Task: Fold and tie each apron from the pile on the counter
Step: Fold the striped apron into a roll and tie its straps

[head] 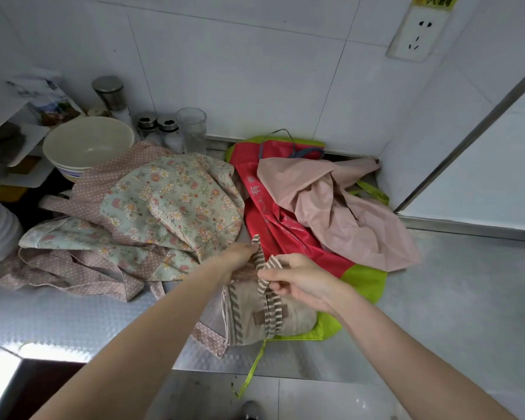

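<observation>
Folded beige apron (264,316) on counter (455,298) edge, before unfolded pile | left hand (240,256) and right hand (300,280) each pinch striped strap (265,268) | Risk: slack in strap lets bundle unroll; knot may slip loose.

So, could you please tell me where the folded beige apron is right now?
In the head view, the folded beige apron lies at the counter's front edge, centre, on the lime-green apron, below both hands, which hold its striped strap.
</observation>
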The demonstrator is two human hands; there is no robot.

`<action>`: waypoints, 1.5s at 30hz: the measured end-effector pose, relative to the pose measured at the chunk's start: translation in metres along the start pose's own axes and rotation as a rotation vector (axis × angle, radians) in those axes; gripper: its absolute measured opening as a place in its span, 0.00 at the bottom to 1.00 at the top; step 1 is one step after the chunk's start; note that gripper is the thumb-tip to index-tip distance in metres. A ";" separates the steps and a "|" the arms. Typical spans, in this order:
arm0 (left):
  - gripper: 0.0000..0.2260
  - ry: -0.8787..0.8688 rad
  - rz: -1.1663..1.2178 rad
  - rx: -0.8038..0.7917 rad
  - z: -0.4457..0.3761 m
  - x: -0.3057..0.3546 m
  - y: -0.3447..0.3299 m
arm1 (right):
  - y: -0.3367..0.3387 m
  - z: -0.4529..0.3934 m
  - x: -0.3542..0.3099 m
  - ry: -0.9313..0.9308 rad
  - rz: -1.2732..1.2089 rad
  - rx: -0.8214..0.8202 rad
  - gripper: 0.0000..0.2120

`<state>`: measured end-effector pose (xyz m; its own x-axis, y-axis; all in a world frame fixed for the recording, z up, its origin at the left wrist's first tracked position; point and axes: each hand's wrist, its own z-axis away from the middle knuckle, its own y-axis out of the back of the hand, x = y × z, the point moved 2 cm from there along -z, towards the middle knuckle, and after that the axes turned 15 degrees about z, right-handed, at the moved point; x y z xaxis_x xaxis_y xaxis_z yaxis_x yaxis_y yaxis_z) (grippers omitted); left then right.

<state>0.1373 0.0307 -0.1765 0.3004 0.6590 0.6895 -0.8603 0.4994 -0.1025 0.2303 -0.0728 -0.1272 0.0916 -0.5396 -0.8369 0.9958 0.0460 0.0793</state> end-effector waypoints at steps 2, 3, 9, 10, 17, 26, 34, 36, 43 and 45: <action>0.12 0.064 0.075 -0.077 0.005 0.000 0.003 | 0.000 -0.005 0.001 0.000 -0.015 0.037 0.07; 0.12 0.066 0.080 -0.088 0.009 0.001 0.002 | -0.002 -0.009 0.001 0.014 -0.026 0.097 0.06; 0.16 -0.211 -0.156 0.170 0.011 -0.010 -0.003 | -0.012 -0.028 0.011 -0.014 -0.510 0.477 0.04; 0.17 -0.265 -0.219 0.213 0.010 -0.016 -0.005 | -0.012 -0.032 0.013 -0.024 -0.601 0.515 0.06; 0.09 -0.551 -0.195 0.334 0.015 -0.031 -0.009 | -0.033 -0.052 -0.010 0.001 -0.858 0.372 0.13; 0.15 -0.764 -0.252 0.355 0.028 0.002 -0.014 | -0.014 -0.070 -0.031 0.140 -1.076 0.529 0.18; 0.14 -0.471 0.012 0.229 0.007 -0.020 0.007 | -0.004 -0.062 0.008 -0.004 -0.646 0.502 0.08; 0.12 -0.400 0.161 0.155 0.007 -0.022 0.011 | -0.007 -0.053 0.010 0.018 -0.425 0.413 0.06; 0.07 -0.316 0.037 -0.148 0.026 -0.001 -0.004 | -0.008 -0.041 -0.010 -0.125 0.516 0.531 0.10; 0.12 -0.225 0.188 -0.232 0.024 -0.007 0.004 | -0.009 -0.047 -0.001 -0.091 -0.005 0.494 0.09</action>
<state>0.1213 0.0145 -0.1646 0.0260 0.6243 0.7808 -0.7679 0.5125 -0.3842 0.2211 -0.0331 -0.1528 0.0643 -0.6112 -0.7889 0.8730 -0.3485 0.3412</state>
